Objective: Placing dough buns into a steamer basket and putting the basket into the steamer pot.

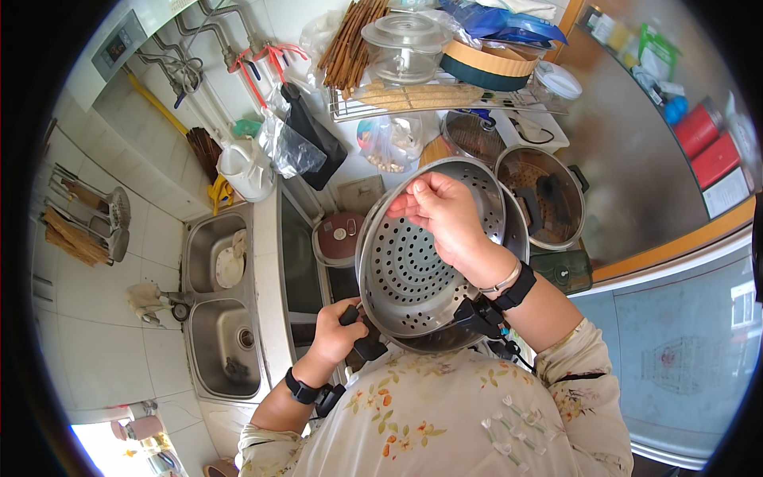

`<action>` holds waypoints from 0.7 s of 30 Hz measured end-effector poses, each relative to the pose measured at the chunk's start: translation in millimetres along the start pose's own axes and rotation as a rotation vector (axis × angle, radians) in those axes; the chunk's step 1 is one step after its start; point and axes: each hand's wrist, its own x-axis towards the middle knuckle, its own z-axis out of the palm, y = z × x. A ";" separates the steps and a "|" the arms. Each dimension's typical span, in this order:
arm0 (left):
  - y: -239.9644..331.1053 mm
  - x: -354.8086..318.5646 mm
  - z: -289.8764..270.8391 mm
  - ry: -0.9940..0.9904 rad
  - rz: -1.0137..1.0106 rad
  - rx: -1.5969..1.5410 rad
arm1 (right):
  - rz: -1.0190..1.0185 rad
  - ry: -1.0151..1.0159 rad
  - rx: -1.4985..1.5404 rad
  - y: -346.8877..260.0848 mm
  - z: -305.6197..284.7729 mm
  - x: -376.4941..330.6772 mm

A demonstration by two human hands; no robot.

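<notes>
Left hand (337, 332) grips a black handle (369, 348) at a round, shiny metal steamer (397, 274) pierced with circular holes; right hand (445, 216), fingers bent, overlies it, grip unclear. Upper left: digital display (116, 44).

hands (338, 330) (449, 211): 2 | held steamer (409, 258): 1 | sink basins (208, 322) (205, 254): 2 | rice cooker (338, 238): 1 | lidded clear bowl (405, 60): 1
</notes>
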 end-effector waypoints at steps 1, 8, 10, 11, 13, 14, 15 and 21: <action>-1.2 0.6 -1.9 0.005 0.001 -0.002 | 0.010 -0.036 0.007 1.5 -1.0 -1.0; -0.6 9.2 -0.2 0.048 -0.059 -0.208 | 0.014 -0.160 0.047 10.9 -34.7 -16.2; -4.3 14.2 2.0 0.033 -0.073 -0.246 | -0.016 -0.195 0.005 10.7 -55.6 -24.9; -13.2 16.5 -3.4 -0.015 -0.078 -0.302 | -0.006 -0.162 0.013 -1.2 -59.4 -35.6; -21.1 18.5 -3.7 -0.022 -0.084 -0.326 | 0.002 -0.112 0.037 -3.9 -76.0 -48.6; -21.2 21.4 0.9 -0.032 -0.085 -0.330 | -0.001 -0.076 0.044 -8.9 -86.5 -58.1; -19.4 22.8 4.8 -0.020 -0.100 -0.283 | 0.049 -0.084 0.171 -11.3 -98.2 -65.4; -15.2 29.2 28.4 -0.098 -0.081 -0.238 | 0.029 -0.093 0.446 -19.0 -162.7 -127.6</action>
